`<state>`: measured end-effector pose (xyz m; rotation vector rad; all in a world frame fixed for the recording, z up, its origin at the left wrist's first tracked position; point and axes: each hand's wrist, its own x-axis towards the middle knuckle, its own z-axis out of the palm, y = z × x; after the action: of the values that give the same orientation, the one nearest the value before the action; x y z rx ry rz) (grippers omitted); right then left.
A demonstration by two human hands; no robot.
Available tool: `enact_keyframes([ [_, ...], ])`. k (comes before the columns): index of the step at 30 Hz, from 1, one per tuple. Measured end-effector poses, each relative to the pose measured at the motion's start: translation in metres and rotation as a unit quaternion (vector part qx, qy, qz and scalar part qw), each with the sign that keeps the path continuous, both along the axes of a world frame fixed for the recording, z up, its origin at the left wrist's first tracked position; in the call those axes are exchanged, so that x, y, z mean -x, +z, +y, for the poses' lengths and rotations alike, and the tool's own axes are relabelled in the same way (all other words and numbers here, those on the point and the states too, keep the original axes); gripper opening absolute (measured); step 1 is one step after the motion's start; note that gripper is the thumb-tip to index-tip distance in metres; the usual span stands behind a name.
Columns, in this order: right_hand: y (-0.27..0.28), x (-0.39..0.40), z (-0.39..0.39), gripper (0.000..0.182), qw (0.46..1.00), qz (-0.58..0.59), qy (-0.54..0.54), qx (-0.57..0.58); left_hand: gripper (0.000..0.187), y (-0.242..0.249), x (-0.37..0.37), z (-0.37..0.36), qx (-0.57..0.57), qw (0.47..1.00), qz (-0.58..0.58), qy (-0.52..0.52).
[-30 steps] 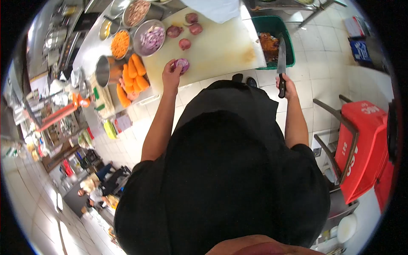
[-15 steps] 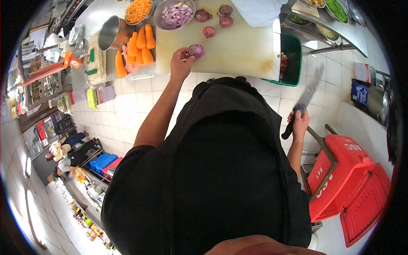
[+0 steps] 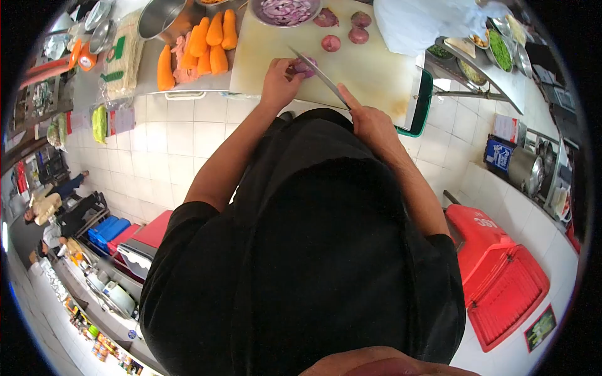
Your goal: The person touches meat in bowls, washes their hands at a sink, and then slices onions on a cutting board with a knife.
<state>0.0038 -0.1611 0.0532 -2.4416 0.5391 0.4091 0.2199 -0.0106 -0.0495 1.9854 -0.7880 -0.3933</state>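
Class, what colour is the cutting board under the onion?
Cream-white cutting board, seen in the head view.

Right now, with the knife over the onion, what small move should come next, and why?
Probably press the knife straight down. Its blade already lies across the red onion, which the left hand pins to the cutting board, and the right hand grips the handle.

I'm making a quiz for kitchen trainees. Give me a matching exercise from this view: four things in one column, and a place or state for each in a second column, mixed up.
Things:
1. knife
2. peeled carrots
3. sliced onion
4. red crate

Places or states:
A. on the floor tiles
B. in a metal bowl
C. piled left of the cutting board
D. held in the right hand

Pairs: 1-D, 2-C, 3-B, 4-A
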Motion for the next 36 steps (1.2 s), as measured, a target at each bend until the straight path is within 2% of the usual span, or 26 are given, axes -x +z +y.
enact_keyframes([
  [12,0.016,-0.027,0.008,0.083,0.996,0.066,0.028,0.05,0.034,0.0,-0.006,0.005,0.019,0.999,0.031,-0.011],
  [16,-0.001,-0.04,0.01,0.09,0.997,0.064,0.023,0.034,0.033,0.0,-0.008,0.005,0.015,1.0,0.01,-0.009],
  [19,-0.036,-0.054,0.016,0.089,0.998,0.057,0.019,0.014,0.033,-0.007,-0.009,0.005,0.025,0.999,-0.006,-0.02],
  [23,-0.046,-0.052,0.018,0.088,0.999,0.047,0.004,0.014,0.034,-0.006,-0.005,0.006,0.023,0.999,0.008,-0.021],
  [25,-0.048,-0.05,0.012,0.085,0.999,0.05,0.012,0.012,0.034,-0.008,-0.004,0.005,0.057,0.998,-0.008,-0.024],
  [31,-0.029,0.013,0.012,0.075,0.993,0.011,-0.111,-0.036,0.035,-0.001,-0.006,0.009,0.043,0.999,0.011,-0.028],
  [34,-0.026,0.063,0.006,0.075,0.976,-0.1,-0.192,-0.017,0.037,-0.01,-0.013,0.01,0.054,0.998,-0.002,-0.011],
  [36,-0.02,0.088,-0.002,0.074,0.927,-0.113,-0.327,-0.144,0.038,-0.014,-0.018,0.01,0.057,0.998,-0.008,0.003],
])
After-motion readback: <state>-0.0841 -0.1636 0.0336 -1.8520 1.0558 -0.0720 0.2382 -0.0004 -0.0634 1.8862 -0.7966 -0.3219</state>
